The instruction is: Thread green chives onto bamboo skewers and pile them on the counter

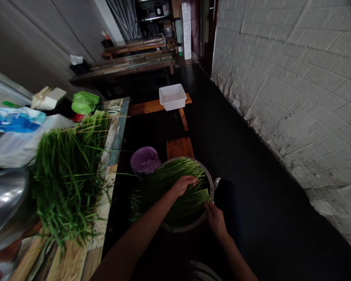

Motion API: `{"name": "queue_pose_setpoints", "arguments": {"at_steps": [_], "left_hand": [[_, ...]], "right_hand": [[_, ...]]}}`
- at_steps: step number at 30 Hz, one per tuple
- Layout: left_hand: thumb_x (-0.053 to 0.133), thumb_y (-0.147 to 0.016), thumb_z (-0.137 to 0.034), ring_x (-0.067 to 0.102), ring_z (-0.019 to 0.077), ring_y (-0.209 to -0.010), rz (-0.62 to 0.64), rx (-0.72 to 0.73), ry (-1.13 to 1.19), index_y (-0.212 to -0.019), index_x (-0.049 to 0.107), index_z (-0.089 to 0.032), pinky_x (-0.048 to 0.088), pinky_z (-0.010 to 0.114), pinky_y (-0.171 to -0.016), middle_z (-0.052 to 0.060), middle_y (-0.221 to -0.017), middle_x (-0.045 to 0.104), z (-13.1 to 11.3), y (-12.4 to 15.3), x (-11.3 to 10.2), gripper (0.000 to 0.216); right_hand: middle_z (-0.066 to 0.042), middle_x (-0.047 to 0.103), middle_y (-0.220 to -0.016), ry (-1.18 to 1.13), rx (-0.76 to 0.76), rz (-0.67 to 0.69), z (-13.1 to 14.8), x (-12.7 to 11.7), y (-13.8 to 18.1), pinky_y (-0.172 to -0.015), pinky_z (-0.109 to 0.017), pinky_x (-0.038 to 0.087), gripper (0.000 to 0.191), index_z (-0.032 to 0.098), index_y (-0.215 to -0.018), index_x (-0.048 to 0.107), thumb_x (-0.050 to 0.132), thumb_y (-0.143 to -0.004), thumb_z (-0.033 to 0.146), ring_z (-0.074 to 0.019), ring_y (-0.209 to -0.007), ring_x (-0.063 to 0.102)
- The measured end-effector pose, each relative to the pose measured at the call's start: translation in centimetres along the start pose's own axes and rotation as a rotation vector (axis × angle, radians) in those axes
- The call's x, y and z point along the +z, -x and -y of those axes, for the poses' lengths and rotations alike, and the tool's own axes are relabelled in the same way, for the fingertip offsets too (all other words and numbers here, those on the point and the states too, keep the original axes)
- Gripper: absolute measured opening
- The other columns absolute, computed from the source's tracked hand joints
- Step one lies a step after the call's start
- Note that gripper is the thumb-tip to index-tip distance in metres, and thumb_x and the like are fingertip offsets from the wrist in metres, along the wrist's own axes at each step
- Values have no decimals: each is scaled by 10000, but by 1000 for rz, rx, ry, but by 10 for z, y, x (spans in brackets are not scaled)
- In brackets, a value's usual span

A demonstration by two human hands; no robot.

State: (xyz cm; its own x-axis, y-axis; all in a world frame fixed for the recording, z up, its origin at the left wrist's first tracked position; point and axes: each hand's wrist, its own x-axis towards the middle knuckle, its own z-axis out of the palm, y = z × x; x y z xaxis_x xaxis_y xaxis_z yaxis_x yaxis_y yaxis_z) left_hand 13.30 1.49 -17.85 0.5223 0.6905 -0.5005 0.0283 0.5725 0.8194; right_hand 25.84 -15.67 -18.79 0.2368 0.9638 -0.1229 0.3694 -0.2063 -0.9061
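A round basin (211, 183) with a pale rim holds bunches of garlic chives (175, 171), their cut ends toward the right rim. Over the middle of the basin, my left hand (185, 185) is closed, its fingertips pinching at the chives near a thin yellowish strand. My right hand (216, 219) is at the basin's lower right rim, by the cut ends of the nearer bunch. Its fingers are curled together, and whatever they hold is hidden. A purple bucket (145, 160) stands beside the basin on the far left side.
On the left table (115, 144) lies a large heap of chives (70, 171), near a metal bowl (7, 203) and a green bag (84, 102). A white tub (172, 96) rests on a wooden bench (146, 107) ahead. A white brick wall (295, 78) runs along the right.
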Motion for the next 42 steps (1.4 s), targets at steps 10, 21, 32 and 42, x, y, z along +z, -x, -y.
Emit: {"name": "queue_pose_setpoints", "arguments": {"at_steps": [10,21,32,42], "left_hand": [[757,-553,-408,545,150,-664,73,-93,-238,-739,705,-123,392,296,-728,17,-670,660,22,7,-4,344],[604,-737,-146,524,233,-943,-268,280,-1154,-814,649,-177,363,345,-862,81,-903,611,26,-36,11,94],[565,-721,-178,533,150,-755,-24,330,-849,-893,614,-164,400,266,-743,11,-801,600,26,-32,-7,179],[677,-635,-411,531,146,-732,52,44,-239,-859,704,-114,374,290,-798,54,-839,687,14,-18,-4,374]], "right_hand": [[11,527,-547,16,-12,-33,-1,1,-3,-473,-189,357,406,164,-676,575,371,-908,428,-100,-488,449],[0,555,-559,39,32,-58,-11,7,-6,-489,-201,356,352,173,-671,555,375,-898,373,-118,-492,494],[5,563,-599,-24,43,-15,-21,5,7,-519,-202,385,350,177,-728,567,366,-915,394,-122,-524,504],[21,521,-571,-48,8,-26,-8,-1,2,-484,-198,347,333,182,-715,545,382,-921,386,-109,-495,473]]}}
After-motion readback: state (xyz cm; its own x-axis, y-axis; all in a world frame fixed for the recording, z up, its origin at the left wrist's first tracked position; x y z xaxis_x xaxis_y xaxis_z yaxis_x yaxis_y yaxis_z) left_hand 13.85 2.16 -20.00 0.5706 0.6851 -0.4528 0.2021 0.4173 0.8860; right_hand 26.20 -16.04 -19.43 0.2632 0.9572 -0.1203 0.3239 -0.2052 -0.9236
